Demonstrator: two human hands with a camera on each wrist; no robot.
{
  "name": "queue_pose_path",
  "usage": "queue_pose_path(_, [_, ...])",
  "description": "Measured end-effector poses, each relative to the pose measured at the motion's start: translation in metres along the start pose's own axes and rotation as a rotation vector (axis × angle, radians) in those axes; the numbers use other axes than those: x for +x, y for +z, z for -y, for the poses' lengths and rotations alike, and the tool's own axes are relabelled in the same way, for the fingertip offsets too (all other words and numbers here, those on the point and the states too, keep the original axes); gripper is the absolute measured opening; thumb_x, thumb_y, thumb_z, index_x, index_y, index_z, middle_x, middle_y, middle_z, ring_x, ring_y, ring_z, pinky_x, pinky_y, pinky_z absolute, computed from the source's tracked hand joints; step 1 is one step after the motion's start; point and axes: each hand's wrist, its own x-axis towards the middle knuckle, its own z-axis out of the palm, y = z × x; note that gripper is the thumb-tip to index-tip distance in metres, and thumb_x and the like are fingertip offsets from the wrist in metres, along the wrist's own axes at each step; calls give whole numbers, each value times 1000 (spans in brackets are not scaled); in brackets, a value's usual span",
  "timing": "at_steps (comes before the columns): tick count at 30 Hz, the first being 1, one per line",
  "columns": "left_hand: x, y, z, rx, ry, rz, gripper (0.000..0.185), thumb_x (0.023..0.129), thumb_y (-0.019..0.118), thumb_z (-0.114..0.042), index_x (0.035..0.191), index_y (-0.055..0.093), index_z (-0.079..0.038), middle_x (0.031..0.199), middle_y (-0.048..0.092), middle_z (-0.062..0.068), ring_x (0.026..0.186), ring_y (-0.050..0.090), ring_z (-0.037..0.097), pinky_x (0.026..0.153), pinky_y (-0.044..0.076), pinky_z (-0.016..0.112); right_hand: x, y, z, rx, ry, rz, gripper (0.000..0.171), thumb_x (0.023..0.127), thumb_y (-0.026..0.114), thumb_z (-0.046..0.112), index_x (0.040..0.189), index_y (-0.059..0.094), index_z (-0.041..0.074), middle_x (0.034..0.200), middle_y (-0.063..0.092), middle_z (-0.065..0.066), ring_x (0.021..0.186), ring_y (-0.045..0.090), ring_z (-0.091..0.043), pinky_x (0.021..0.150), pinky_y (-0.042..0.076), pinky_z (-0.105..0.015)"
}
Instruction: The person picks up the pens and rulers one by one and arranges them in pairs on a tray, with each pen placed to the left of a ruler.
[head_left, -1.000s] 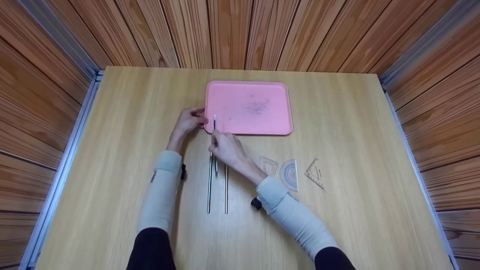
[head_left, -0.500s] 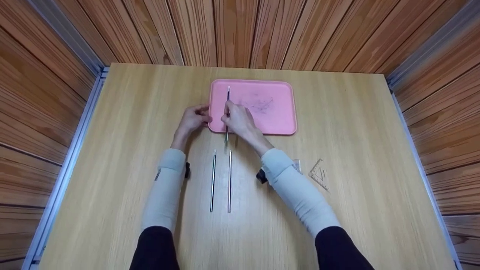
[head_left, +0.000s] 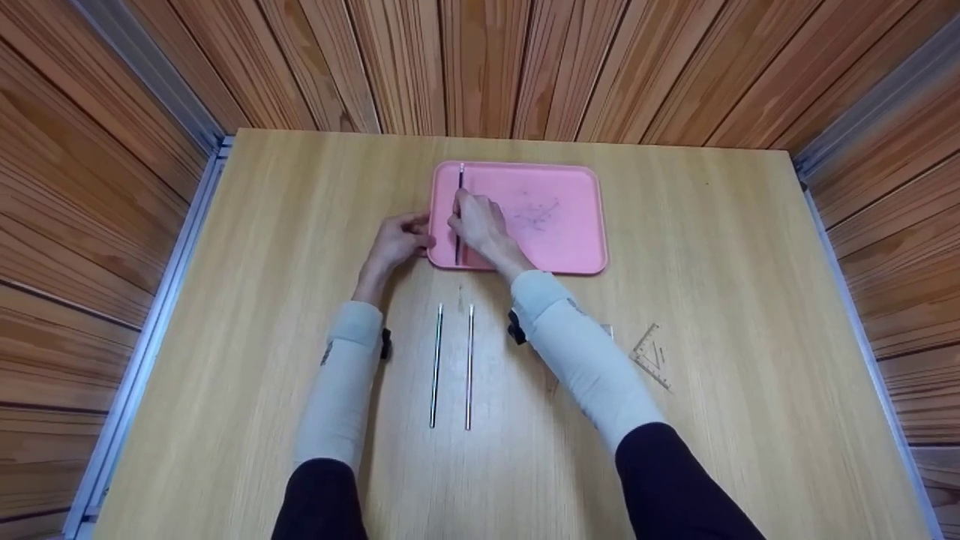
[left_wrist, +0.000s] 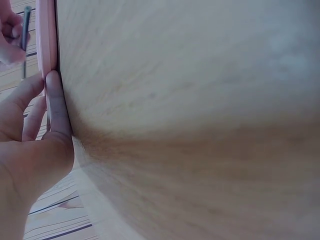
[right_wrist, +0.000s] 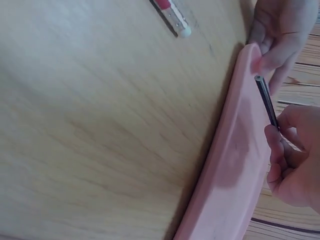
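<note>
A dark pencil (head_left: 460,178) with a white eraser end lies lengthwise over the left part of the pink tray (head_left: 570,247). My right hand (head_left: 481,221) pinches it near its middle between thumb and fingers. In the right wrist view the pencil's flat, unsharpened end (right_wrist: 259,79) points toward the tray's near left corner. My left hand (head_left: 397,240) grips the tray's left rim, its fingers (left_wrist: 57,100) against the wall in the left wrist view. Two more pencils, a greenish one (head_left: 436,367) and a pinkish one (head_left: 469,367), lie side by side on the table in front of the tray.
A clear set square (head_left: 651,358) lies on the wooden table (head_left: 750,300) to the right. Beside it, a sliver of a clear protractor (head_left: 607,330) shows from behind the right sleeve, which hides the rest. Wooden panel walls stand at the back and both sides.
My right hand has carried the dark pencil from beside the other pencils forward, over the left part of the tray, and lowered it there. The left hand stays at the tray's left rim.
</note>
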Motion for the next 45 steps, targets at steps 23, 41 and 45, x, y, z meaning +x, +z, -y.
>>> queue_pose_path(23, [6,8,-3,31,24,-10,55,90,66,0,141,56,-16,112,65,10,95,65,21,82,59,31,-1,16,-16,50,-10,-17,12,100,56,15,107,60,6,100,65,-11,94,64,-26,84,54,-40])
queue_pose_path(41, [2,-1,2,-5,-10,-31,53,90,68,-2,139,59,-18,107,63,9,89,64,20,76,59,30,-41,9,-14,-39,-140,-58,39,93,65,40,119,62,11,116,57,-9,107,53,-29,92,47,-42])
queue_pose_path(45, [1,-1,3,-11,4,-21,54,90,66,-2,141,57,-18,109,63,9,92,65,21,80,59,32,-57,8,-20,-39,-154,-25,67,88,63,60,138,53,18,138,49,-8,127,45,-28,109,39,-45])
